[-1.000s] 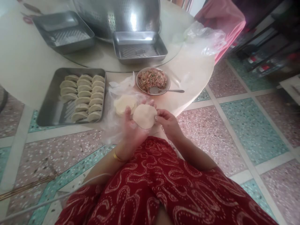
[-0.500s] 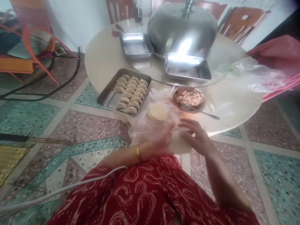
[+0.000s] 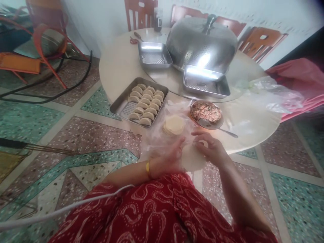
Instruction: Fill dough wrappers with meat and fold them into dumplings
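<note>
A pale round dumpling wrapper lies between my hands above my lap, blurred. My left hand supports it from the left. My right hand has curled fingers on its upper right edge. Just beyond my hands, a stack of wrappers sits on clear plastic at the table's near edge. To its right stands a bowl of minced filling with a metal spoon in it. A steel tray to the left holds several folded dumplings in rows.
Farther back on the round table are two empty steel trays and a large metal dome cover. A clear plastic bag and pink cloth lie right. Wooden chairs stand behind, an orange chair far left.
The view has swung up and back, showing the whole table. My hands with the wrapper have come down from beside the stack to the table's near edge.
</note>
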Demonstrator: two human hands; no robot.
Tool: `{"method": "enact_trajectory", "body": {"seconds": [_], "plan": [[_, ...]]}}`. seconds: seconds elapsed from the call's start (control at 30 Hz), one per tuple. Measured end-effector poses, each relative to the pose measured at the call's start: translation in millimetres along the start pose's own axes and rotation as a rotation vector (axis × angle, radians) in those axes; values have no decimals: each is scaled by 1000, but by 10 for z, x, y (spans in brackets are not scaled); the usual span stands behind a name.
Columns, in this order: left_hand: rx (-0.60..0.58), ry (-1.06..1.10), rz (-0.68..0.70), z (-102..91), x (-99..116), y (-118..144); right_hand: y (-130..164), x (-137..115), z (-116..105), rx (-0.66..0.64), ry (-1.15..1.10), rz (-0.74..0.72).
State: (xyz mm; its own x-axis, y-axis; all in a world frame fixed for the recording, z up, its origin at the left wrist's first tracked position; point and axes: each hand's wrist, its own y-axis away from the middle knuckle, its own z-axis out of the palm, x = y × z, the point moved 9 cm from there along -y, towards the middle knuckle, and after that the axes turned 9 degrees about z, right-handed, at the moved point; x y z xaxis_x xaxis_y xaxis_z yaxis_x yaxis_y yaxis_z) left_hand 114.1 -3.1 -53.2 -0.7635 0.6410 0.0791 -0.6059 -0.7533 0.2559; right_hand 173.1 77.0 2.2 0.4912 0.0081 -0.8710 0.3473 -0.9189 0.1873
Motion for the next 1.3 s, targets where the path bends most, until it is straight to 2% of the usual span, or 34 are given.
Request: {"method": "enact_trajectory", "body": {"seconds": [0.07,0.17,0.27,0.37,0.57,0.67,0.73,0.9,1.0,1.07,1.17,1.3], "plan": [[29,4,22,-28,17,-3,-31,22,24,-12,27,10],[87,8,25,-98,10,-6,-30,56,139,-124,50,38],[73,30,26,-100,9,-5,-1,63,191,-193,15,70],[41,40,6,-70,-2,7,13,60,174,-206,-28,86],[15,16,22,-54,18,13,11,87,159,-217,96,54],[-20,2,31,-18,32,18,12,88,183,-240,4,85],[-3,-12,29,-2,38,34,6,77,198,-245,-73,118],[91,49,154,61,168,90,-84,-48,144,-119,-104,62],[185,121,251,29,254,134,-152,-81,153,-71,-96,47],[202,116,264,22,270,156,-179,-52,132,-30,-111,60],[164,34,227,47,263,165,-151,154,-37,83,-237,139],[148,-65,243,74,336,104,64,649,-571,399,-425,224]]}}
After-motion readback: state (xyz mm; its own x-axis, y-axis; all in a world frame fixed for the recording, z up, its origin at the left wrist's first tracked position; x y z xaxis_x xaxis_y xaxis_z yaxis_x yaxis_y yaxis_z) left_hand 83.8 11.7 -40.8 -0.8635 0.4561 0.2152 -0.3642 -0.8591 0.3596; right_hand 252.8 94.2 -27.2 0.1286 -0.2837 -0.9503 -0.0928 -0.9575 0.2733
